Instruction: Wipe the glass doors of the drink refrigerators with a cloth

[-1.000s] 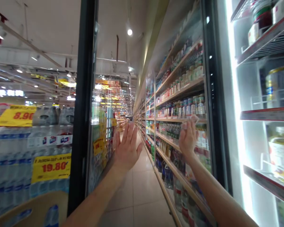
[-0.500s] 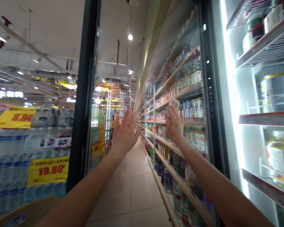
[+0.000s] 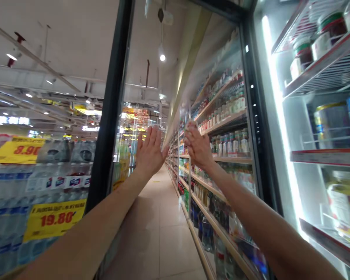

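Note:
An open fridge door with a dark frame and a clear glass pane stands in front of me. My left hand lies flat against the glass, fingers stretched upward, with nothing in it. To its right, my right hand presses a crumpled, pale cloth to the pane. Only the upper edge of the cloth shows above the fingers; the palm hides the rest.
On the right, lit fridge shelves hold jars, cans and bottles. Packs of bottled water with yellow price signs are stacked at left. Through or in the glass appear shelves of drinks and a tiled floor.
My right hand has moved left across the glass with the cloth, closer to my left hand. My left hand stays flat on the pane. The view has tilted slightly upward.

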`<state>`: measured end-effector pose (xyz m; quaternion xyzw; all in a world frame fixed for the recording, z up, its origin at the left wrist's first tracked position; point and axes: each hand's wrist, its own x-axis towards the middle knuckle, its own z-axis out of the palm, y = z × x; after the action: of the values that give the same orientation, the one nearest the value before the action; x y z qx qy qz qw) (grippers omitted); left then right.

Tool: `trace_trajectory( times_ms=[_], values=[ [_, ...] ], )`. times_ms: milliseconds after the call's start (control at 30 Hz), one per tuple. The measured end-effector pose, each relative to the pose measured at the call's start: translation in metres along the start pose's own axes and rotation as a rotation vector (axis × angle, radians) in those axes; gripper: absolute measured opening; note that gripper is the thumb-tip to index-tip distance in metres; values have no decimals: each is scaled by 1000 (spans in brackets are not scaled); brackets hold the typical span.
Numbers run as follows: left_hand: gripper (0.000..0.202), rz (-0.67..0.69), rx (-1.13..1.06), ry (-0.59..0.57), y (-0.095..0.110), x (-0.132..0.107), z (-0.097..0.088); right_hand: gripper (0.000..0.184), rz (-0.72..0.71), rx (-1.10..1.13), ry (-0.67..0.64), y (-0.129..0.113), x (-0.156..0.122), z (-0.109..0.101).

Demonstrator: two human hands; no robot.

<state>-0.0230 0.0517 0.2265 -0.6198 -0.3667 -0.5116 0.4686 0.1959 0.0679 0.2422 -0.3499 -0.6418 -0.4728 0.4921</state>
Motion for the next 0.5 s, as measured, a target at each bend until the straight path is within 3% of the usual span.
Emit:
trace_trajectory(
  times_ms=[67,200,267,333,433,500],
  values=[
    [59,-9,11,5,-9,6,-2,44,45,14,8,8,-5,-4],
    [56,-43,18,-11,-21,11,-6,50,590,-20,234,64,-9,-24],
    [55,-56,22,-18,-21,13,-7,53,655,-29,269,73,1,-26],
    [56,-52,29,-27,-19,16,-7,50,593,-14,233,57,15,-18],
    [57,-27,44,-40,-20,21,-8,47,222,16,95,14,31,-1],
    [57,-11,57,-47,-22,24,-9,46,-27,30,18,1,30,2]
  ],
)
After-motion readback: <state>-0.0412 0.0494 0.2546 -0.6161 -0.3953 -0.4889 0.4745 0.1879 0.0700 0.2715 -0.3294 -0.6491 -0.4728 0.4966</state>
